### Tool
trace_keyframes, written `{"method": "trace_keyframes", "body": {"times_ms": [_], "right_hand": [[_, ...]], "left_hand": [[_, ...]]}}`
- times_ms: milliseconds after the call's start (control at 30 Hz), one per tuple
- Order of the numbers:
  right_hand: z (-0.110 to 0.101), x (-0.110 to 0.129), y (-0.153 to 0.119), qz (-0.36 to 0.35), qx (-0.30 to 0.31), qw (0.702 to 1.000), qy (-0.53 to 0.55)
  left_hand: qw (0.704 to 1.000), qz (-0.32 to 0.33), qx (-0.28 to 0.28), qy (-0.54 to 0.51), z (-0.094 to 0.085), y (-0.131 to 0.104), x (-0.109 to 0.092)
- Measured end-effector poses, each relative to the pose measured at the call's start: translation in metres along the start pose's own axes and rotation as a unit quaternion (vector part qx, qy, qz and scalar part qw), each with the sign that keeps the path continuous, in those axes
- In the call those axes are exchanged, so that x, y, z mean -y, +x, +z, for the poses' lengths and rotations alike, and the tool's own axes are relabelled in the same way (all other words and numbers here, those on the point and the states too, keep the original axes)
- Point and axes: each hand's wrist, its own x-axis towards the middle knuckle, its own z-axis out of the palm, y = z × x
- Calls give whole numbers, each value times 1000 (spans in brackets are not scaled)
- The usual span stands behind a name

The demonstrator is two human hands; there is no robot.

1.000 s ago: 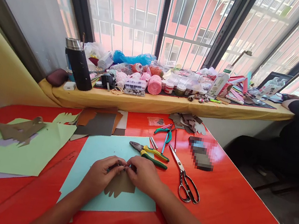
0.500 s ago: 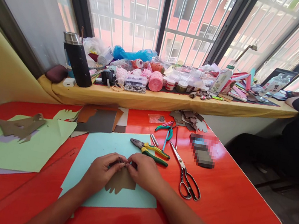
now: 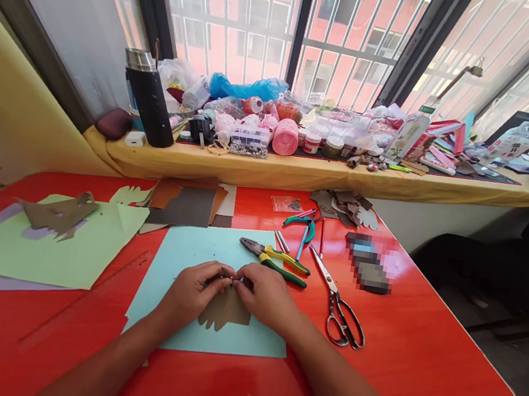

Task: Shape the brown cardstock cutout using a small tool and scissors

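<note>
from my end of the head cam, the closest stuff is two bare forearms. past them, a flat olive-brown piece of sheet material with a jagged, finger-like near edge sits over a pale blue rectangle of paper. the left hand looks pinched narrow on the piece's far edge, the right hand same deal just beside it, fingertips almost meeting. something tiny and dark is in there, too small for me to make out.

for fiddly work like this i'd anchor with one hand, move only the other, and pinch lightly so the edge doesn't crease. those thin points look easy to bend, so mind them.

the long silver scissors with black-and-silver loops are near the right forearm; watch the elbow. just past the knuckles are the steel pliers with yellow and green grips, so i wouldn't push forward. further back: small teal-handled pliers and grey-brown scraps.
</note>
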Motion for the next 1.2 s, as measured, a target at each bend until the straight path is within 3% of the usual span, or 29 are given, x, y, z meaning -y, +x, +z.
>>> {"method": "trace_keyframes", "body": {"times_ms": [1200], "right_hand": [[2, 1, -1, 5, -16, 1000, -5]], "left_hand": [[1000, 19, -4, 13, -1, 0, 3]]}}
